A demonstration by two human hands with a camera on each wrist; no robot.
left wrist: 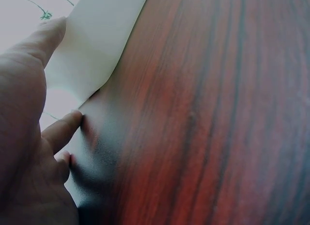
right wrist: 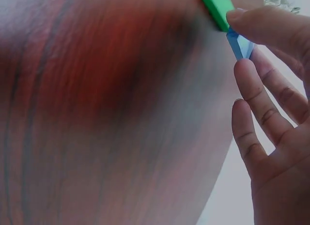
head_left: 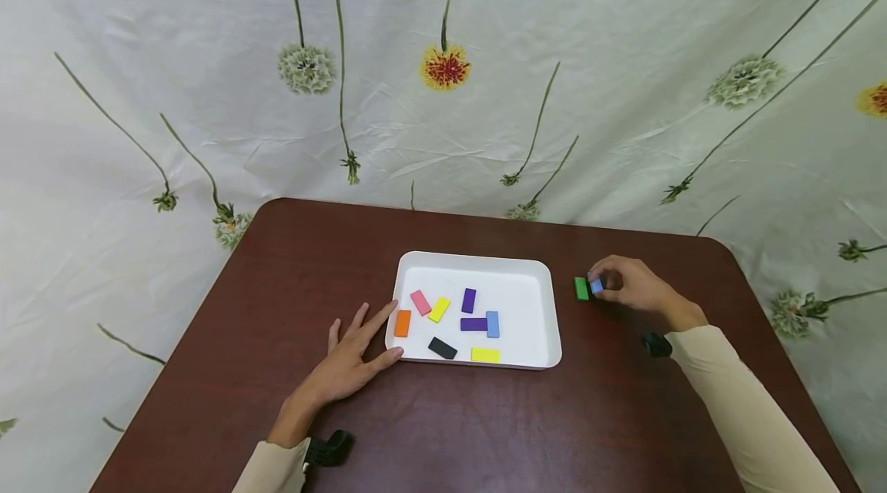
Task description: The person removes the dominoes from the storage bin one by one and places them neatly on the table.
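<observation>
My right hand [head_left: 634, 285] pinches a light blue block [head_left: 597, 286] between thumb and fingers, right of the tray. In the right wrist view the blue block [right wrist: 240, 44] is tilted, close beside a green block [right wrist: 218, 9]. That green block [head_left: 580, 289] lies on the table just left of my fingers. My left hand [head_left: 349, 362] has its fingers spread, with thumb and fingertips touching the left side of the white tray [head_left: 533, 308]. The left wrist view shows the left hand [left wrist: 29, 113] along the tray's outer wall [left wrist: 97, 45].
In the tray lie several small blocks: orange [head_left: 403, 323], pink [head_left: 420, 303], black [head_left: 442, 348], a blue block [head_left: 493, 324], two yellow and two purple. The dark wooden table [head_left: 443, 431] has a flower-patterned cloth [head_left: 388, 115] hanging behind it.
</observation>
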